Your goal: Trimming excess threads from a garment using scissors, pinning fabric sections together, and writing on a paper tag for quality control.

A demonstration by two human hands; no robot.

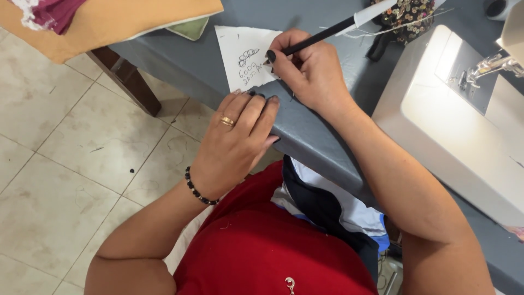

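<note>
A person in a red top leans over a grey table (pixel 322 147). The left hand (pixel 237 145), loosely open and holding nothing, rests palm down with fingertips on the table edge, just below a white paper (pixel 240 57). Beyond it, the right hand (pixel 311 71) grips a black pen (pixel 322 35), wrist bent inward, tip on the paper's right edge. A white sewing machine (pixel 453 120) stands to the right.

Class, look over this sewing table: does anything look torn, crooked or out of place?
The paper under the pen in the right hand has a ragged, torn lower edge and lies askew. The left hand steadies it at the table edge.
</note>
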